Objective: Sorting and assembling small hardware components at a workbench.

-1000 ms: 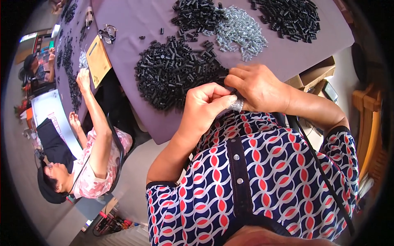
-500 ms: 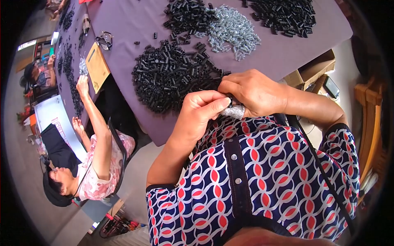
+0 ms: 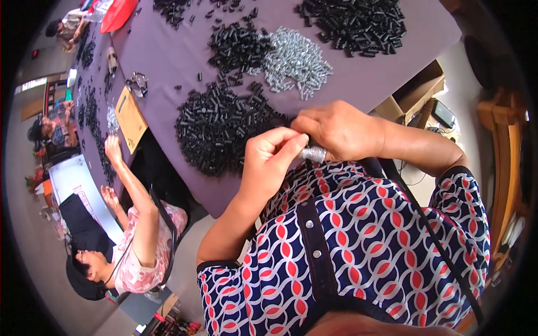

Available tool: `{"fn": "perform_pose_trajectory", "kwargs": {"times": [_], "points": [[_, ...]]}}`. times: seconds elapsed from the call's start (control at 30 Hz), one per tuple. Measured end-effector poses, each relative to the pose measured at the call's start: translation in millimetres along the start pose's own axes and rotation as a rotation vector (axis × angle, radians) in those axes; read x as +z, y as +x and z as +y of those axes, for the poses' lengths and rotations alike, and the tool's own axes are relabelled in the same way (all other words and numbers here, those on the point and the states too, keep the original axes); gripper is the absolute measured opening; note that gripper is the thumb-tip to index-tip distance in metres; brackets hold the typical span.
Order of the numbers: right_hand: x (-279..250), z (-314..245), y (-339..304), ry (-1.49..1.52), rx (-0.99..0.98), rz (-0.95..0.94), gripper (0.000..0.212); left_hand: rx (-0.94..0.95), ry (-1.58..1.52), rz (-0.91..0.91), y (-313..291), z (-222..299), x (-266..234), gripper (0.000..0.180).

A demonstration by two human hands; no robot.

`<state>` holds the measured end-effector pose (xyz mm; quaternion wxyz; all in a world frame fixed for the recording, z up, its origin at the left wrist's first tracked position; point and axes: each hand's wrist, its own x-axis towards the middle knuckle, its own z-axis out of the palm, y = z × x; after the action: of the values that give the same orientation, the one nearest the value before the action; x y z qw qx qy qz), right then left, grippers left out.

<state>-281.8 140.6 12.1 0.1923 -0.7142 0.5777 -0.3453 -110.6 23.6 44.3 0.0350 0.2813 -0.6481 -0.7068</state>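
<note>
My left hand is closed in a pinch, thumb against forefinger, and whatever it holds is hidden. Its fingertips meet my right hand, whose curled fingers are slightly blurred and also hide anything in them. A silvery wrap shows under the right hand, apparently round one of its fingers. Just beyond the left hand lies a heap of short black tubes. Behind it are a smaller black heap and a pile of small silvery springs.
Another black heap lies at the far right of the purple-covered table. Cardboard boxes stand beyond its right edge, near a wooden chair. A co-worker sits at left, near a tan clipboard-like board.
The whole view has shifted, so the heaps sit lower and more to the left. My hands stay together; a dark bit seen between the fingertips before is now hidden.
</note>
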Motion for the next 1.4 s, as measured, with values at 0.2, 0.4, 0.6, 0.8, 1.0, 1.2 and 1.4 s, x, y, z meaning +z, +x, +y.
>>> {"fn": "perform_pose_trajectory", "kwargs": {"times": [0.2,0.4,0.6,0.8,1.0,1.2,1.4], "points": [[-62.6,50.9,-6.9,-0.551,0.243,0.321,0.069,0.223,-0.008,0.041,57.9,27.9,8.9,0.024],[-64.4,105.6,-16.9,-0.768,0.417,0.295,0.068,0.465,0.115,0.166,156.1,30.1,45.1,0.045],[-81.0,137.3,-26.9,-0.750,0.456,0.405,0.071,0.530,0.354,0.342,216.8,23.2,68.6,0.061],[-99.2,131.5,-38.7,-0.741,0.393,0.592,0.061,0.481,0.572,0.427,234.7,8.4,92.9,0.066],[-67.0,103.8,-39.1,-0.650,0.335,0.323,0.066,0.516,0.381,0.449,243.5,5.8,107.5,0.063],[-71.6,136.4,-39.3,-0.781,0.250,0.489,0.053,0.507,0.409,0.429,242.6,4.5,127.2,0.062],[-95.8,160.8,-47.7,-0.813,0.348,0.492,0.046,0.675,0.584,0.423,247.6,-3.2,132.7,0.063]]}}
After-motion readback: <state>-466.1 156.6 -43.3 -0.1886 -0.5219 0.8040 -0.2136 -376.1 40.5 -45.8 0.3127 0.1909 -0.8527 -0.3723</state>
